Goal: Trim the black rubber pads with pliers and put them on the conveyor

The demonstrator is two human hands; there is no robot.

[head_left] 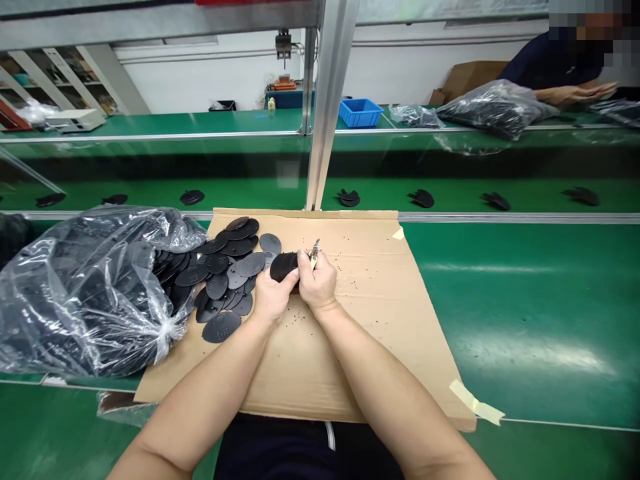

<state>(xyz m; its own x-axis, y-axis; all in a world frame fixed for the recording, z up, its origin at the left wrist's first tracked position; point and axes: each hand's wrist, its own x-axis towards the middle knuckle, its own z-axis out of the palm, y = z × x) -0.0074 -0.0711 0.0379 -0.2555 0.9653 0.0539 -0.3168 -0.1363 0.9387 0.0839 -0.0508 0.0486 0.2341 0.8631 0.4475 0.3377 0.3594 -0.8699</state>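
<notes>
My left hand (pixel 273 293) is closed around a stack of black oval plastic pieces (pixel 283 265), held over the cardboard sheet (pixel 390 333). In my right hand (pixel 319 283) is a pair of small nippers (pixel 315 249), metal tips pointing up and away from me. The fingers of that hand also meet the right end of the stack; whether they grip it is hidden. Left of my hands lies a heap of loose black oval pieces (pixel 240 267), some with raised markings. More pieces spill from a clear plastic bag (pixel 85 293) at the far left.
Tiny black scraps dot the cardboard, which yellowish tape (pixel 477 403) fastens at the right. Behind it, small groups of black pieces (pixel 349 197) sit along a green belt (pixel 270 193). A metal post (pixel 330 100) rises ahead. Beyond are a blue bin (pixel 360 113) and another person (pixel 555 67).
</notes>
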